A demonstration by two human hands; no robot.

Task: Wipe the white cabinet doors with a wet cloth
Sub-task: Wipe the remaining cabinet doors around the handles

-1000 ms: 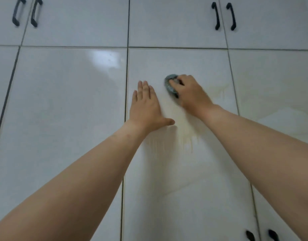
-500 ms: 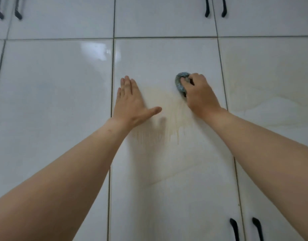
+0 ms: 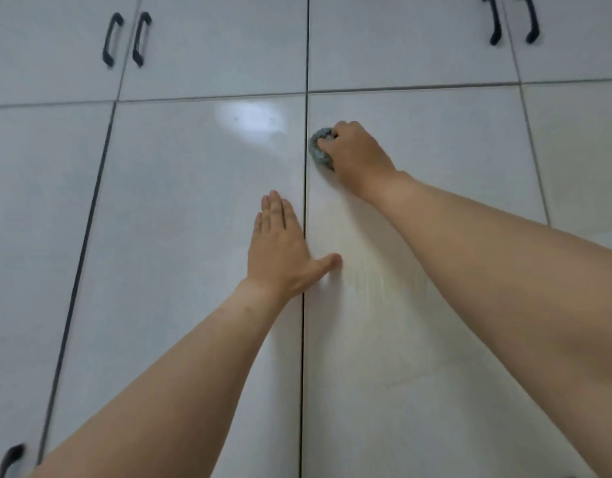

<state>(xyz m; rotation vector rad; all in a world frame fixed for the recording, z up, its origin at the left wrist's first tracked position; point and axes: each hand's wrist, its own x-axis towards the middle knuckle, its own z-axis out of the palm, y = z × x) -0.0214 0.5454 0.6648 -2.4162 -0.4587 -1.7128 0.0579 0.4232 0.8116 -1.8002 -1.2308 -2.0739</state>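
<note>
Wiping step in progress. Right hand [image 3: 354, 155] is clenched around a bunched grey cloth [image 3: 320, 150] and presses it to the white cabinet door [image 3: 435, 139], at that door's upper left, just beside the dark gap [image 3: 304, 339] between two doors. Cloth mostly hidden under the fingers; only a wad shows on the left side of the fist. A faint yellowish wet patch with drip streaks [image 3: 384, 281] sits lower on the same door, so this panel looks partly done, not finished.

Left hand [image 3: 280, 250] lies flat on the neighbouring door [image 3: 194, 236], fingers straight and together pointing up, thumb spread across the gap onto the wet door. Holds nothing; likely bracing. Both forearms reach up and forward, right arm stretched further.

Next move probably calls for dragging the cloth down or across through the streaked patch, keeping pressure. Black handles [image 3: 125, 39] on upper doors untouched.
</note>
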